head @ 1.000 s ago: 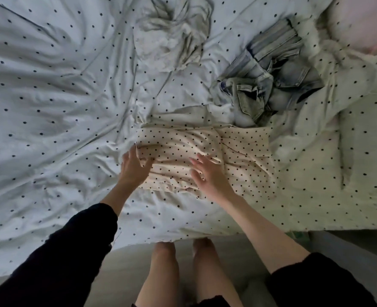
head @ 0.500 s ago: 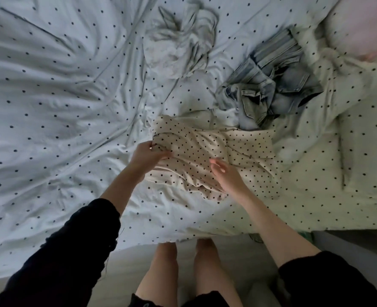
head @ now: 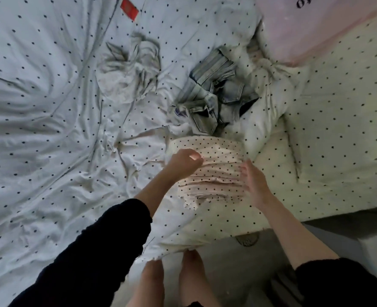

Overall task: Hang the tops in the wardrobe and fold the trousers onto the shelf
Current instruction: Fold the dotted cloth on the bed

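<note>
Folded cream black-dotted trousers (head: 207,171) lie on the bed's white dotted sheet (head: 50,129), near its edge. Left hand (head: 184,161) fingers curled, pinching top layer; right hand (head: 255,185) fingers relaxed against right side. Crumpled denim garment (head: 214,103) just beyond.

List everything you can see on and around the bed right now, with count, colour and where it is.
Dotted garment: one, cream with dark dots, folded at the bed's near edge, under both hands.
Denim garment: one, pale blue, crumpled just beyond it.
Grey-white garment: one, crumpled, further left.
Bedding: white with dark dots, rumpled.
Red tag: one, on the bedding at top.
Pink pillow: one, top right.
Left hand: pinches the dotted garment's left side.
Right hand: against its right side, fingers fairly straight.
Feet: two, bare, on the floor.
</note>
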